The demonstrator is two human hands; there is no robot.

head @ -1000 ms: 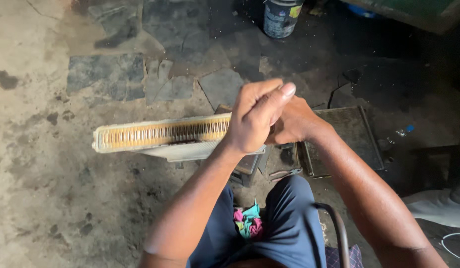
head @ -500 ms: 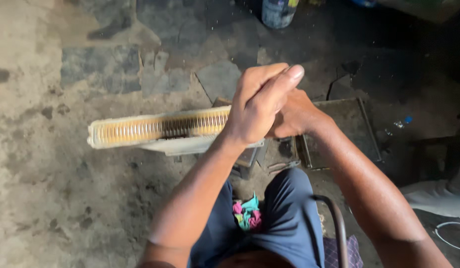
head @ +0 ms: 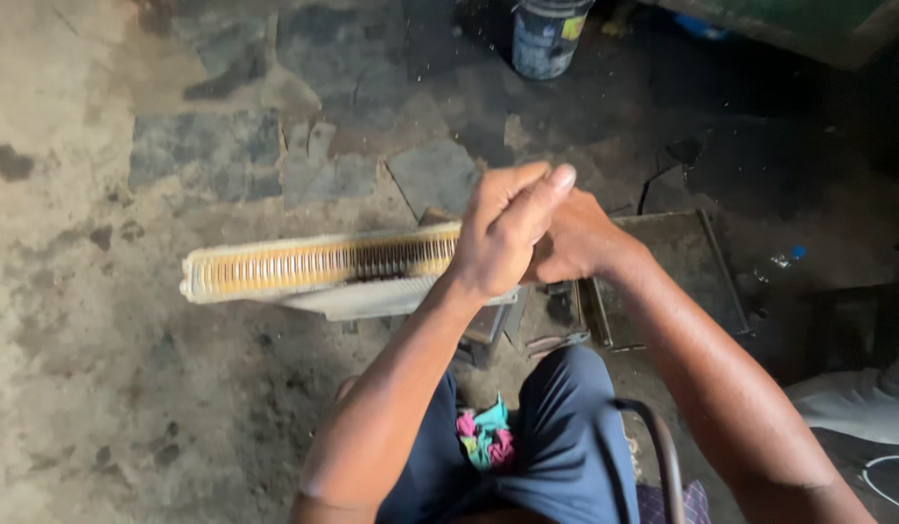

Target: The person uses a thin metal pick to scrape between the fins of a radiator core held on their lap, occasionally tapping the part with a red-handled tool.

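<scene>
The long finned core (head: pixel 314 264), a radiator-type block w/ cream-yellow end caps and rows of thin dark fins along its top face, lies roughly level above the floor, its left end free and its right end hidden under the hands, in front of the person's knees. L hand (head: pixel 503 233) sits over that right end, fingers curled tight into a near-fist, thumb stretched up along the top; whether it actually grips the core or just presses on it can't be told, since the contact is hidden. R hand (head: pixel 578 238) is right behind, touching the L one, fingers folded in and mostly covered, so its hold can't be told either. Fins look darker and dirtier near the hands, paler toward the left end. Under the core, a pale flat piece (head: pixel 362 296) shows along its lower edge. Just right of the hands a dark shallow metal tray (head: pixel 692 267) rests on the stained concrete floor (head: pixel 90 388). A crumpled pink-teal rag (head: pixel 483 437) lies between the knees on the dark blue shorts (head: pixel 566 437). At the floor's far edge, top centre, stands a grey bucket (head: pixel 547 37) w/ a small yellow label patch. A small clear plastic bottle (head: pixel 780 262) w/ blue cap lies well right of the tray.
</scene>
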